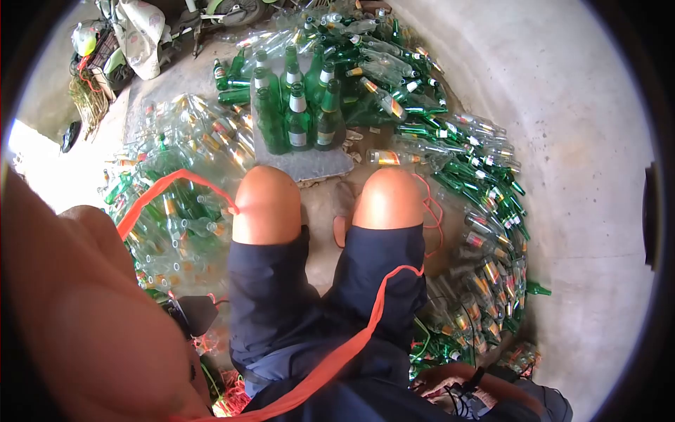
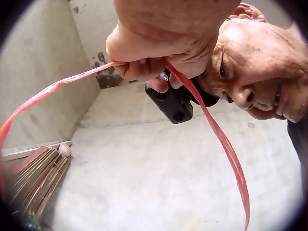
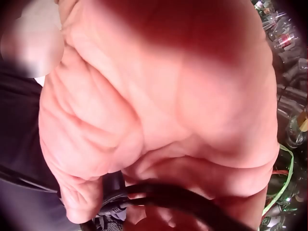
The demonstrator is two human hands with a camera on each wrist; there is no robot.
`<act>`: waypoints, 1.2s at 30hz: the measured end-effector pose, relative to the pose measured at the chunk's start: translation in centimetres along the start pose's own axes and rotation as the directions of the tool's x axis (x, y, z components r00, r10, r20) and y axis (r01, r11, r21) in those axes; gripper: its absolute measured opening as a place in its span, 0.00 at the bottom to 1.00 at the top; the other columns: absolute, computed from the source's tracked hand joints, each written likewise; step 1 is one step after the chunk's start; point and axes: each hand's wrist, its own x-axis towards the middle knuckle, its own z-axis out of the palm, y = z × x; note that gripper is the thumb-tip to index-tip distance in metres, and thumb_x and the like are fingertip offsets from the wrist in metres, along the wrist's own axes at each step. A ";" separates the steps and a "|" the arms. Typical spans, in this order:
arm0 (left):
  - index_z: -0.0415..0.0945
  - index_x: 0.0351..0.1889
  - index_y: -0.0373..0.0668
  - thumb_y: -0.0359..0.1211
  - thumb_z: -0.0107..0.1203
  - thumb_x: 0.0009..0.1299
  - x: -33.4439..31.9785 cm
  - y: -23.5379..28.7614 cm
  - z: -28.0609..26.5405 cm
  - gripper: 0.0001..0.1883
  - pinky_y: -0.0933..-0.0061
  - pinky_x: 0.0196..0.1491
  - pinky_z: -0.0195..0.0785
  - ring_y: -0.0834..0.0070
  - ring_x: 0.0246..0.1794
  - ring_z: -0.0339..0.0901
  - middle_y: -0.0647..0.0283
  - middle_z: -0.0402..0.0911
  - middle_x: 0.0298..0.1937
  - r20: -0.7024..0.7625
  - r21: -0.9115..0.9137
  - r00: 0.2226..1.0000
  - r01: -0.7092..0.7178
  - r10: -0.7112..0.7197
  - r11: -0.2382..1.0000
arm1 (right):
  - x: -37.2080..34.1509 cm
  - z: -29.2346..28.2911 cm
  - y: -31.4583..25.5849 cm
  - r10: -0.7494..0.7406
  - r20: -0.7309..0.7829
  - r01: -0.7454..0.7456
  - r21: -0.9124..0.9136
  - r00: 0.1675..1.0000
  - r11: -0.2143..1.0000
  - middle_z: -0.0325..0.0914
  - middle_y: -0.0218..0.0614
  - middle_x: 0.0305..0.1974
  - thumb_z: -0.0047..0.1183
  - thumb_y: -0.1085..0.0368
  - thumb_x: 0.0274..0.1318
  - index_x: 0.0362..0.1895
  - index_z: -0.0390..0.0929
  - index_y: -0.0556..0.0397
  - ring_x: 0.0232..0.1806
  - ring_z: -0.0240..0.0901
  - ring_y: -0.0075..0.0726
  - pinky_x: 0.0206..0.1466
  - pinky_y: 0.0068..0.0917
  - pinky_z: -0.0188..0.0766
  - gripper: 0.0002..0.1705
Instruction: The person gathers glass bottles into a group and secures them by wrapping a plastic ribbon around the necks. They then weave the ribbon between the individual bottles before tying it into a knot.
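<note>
My left hand (image 2: 163, 41) is raised in front of the person's face, its curled fingers gripping a red plastic strip (image 2: 224, 139). Either side of the grip, the strip hangs slack. In the head view this red strip (image 1: 351, 341) lies across the dark shorts (image 1: 274, 302), and a length of it loops over at the left. The left hand itself is hidden there behind the near arm (image 1: 105, 323). Low at the right side is my right hand (image 3: 159, 110), palm toward its wrist camera, with a black cable (image 3: 192, 207) across its bent fingers; I cannot tell what they hold.
Several upright green bottles (image 1: 297, 116) stand on a grey slab (image 1: 309, 165) before the knees. Piles of loose bottles (image 1: 485, 176) curve along the right wall (image 1: 576, 176), and clear ones (image 1: 190, 141) heap at the left. A red cord (image 1: 436, 207) trails beside the right knee.
</note>
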 end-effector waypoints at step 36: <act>0.71 0.62 0.23 0.34 0.50 0.70 -2.0 -1.3 0.1 0.26 0.82 0.26 0.47 0.85 0.24 0.58 0.67 0.67 0.30 0.029 -0.063 0.991 0.132 -0.130 0.989 | 1.2 4.7 -0.4 -0.040 -0.389 0.319 0.687 0.921 0.653 0.78 0.25 0.43 0.57 0.52 0.72 0.60 0.75 0.56 0.43 0.73 0.23 0.52 0.25 0.70 0.24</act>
